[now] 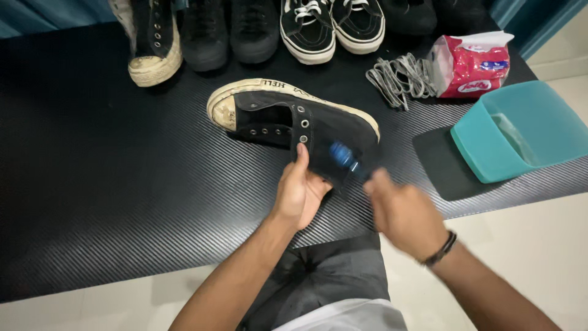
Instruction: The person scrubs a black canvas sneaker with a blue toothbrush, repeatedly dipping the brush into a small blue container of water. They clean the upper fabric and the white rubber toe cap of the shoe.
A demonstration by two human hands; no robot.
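- The left hand grips the near side of a black canvas sneaker, thumb pressed up against the upper just below the eyelets, fingers tucked under the fabric.
- The right hand is blurred; it is clenched around a small blue object, which sits against the sneaker's side. What that object is I cannot tell through the blur.
- The sneaker lies on its side on the black carbon-pattern table, its dirty cream toe cap pointing left and its heel end to the right, close to the near edge. It has no laces in its eyelets.
- A dark band circles the right wrist.
- Along the far edge stands a row of shoes: a grimy high-top at the left, two plain black shoes beside it, then a black-and-white laced pair.
- To the right of the sneaker, a bundle of grey laces lies loose on the table, touching a red-and-white soft pack.
- Nearer, on the right, a teal plastic tub sits tilted on a black mat, partly overhanging the table edge.
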